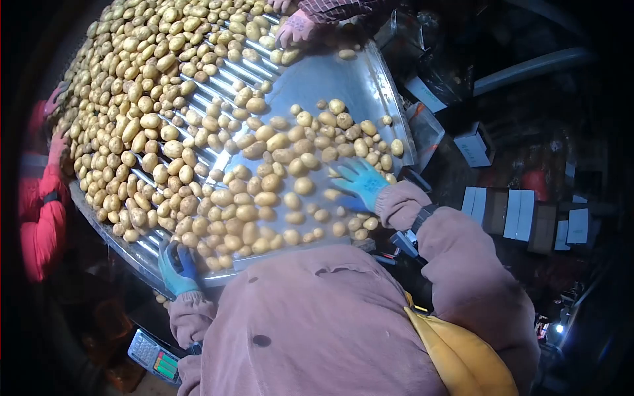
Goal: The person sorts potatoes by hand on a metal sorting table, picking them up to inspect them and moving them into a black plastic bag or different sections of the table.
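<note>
Many potatoes [139, 86] cover metal rollers [228, 76] and spill onto a smooth metal tray [317, 79]. My right hand [362, 183], in a blue glove, is over the tray among loose potatoes, its fingers spread and touching or just above some of them. At the near left edge of the rollers is my left hand [177, 267], also gloved in blue, its fingers apart and pointing up beside the potatoes. No potato shows in its grasp.
A co-worker's pink-gloved hand [295, 28] is at the top; another person in red sleeves [49, 204] stands at the left edge. White boxes [520, 212] lie on the right. A keypad device [153, 356] is at the lower left, below the table rim [115, 247].
</note>
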`<state>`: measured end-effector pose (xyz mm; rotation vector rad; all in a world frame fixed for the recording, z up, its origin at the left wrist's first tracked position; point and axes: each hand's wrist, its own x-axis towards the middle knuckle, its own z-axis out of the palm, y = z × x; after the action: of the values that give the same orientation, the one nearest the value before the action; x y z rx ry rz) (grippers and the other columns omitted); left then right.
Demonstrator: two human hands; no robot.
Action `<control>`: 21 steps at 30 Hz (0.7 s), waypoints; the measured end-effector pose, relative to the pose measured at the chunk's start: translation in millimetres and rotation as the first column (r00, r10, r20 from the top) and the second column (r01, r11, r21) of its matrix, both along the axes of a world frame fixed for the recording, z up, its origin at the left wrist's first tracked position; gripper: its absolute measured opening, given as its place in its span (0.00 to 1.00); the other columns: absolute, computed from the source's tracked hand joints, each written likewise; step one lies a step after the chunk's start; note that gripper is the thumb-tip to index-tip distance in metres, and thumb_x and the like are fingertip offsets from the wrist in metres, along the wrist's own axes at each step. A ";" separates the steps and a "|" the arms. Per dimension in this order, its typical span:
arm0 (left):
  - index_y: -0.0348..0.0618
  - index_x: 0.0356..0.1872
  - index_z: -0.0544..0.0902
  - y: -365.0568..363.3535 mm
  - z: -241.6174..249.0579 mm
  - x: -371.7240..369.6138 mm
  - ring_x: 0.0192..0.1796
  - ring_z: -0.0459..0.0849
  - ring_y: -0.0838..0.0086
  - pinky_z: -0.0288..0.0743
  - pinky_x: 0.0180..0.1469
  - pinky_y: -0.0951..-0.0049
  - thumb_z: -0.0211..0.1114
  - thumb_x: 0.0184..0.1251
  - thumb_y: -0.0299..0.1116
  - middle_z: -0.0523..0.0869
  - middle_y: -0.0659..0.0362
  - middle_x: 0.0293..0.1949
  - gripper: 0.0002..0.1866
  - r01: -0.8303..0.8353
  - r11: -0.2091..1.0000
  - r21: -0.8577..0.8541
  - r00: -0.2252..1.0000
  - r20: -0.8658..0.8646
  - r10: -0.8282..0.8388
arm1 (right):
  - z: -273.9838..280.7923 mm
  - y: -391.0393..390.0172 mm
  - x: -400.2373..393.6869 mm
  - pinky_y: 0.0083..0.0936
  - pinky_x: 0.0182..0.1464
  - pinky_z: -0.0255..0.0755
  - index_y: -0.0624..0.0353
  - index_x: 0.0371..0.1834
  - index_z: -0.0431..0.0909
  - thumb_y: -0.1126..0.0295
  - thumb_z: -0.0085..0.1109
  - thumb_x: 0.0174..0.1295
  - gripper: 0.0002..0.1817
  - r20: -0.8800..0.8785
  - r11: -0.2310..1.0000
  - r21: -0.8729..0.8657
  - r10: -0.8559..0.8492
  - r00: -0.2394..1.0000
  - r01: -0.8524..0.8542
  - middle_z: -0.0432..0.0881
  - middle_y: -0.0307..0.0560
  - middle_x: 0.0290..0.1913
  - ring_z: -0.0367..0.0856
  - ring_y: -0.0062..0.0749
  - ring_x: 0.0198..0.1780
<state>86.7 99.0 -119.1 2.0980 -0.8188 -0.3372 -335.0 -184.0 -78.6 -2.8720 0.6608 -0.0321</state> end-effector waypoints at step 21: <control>0.47 0.49 0.83 -9.9 34.9 -8.5 0.57 0.76 0.52 0.72 0.60 0.58 0.63 0.66 0.41 0.79 0.50 0.58 0.15 -0.022 0.971 0.239 0.948 0.312 -0.055 | -22.3 -72.4 313.8 0.62 0.71 0.45 0.38 0.74 0.62 0.40 0.54 0.61 0.38 0.204 0.986 -0.140 0.113 0.973 -0.085 0.63 0.51 0.73 0.52 0.60 0.75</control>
<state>78.2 89.1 -84.2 2.4125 -1.0253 -0.1095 -21.1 -256.4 -100.9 -2.9641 0.4908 -0.3740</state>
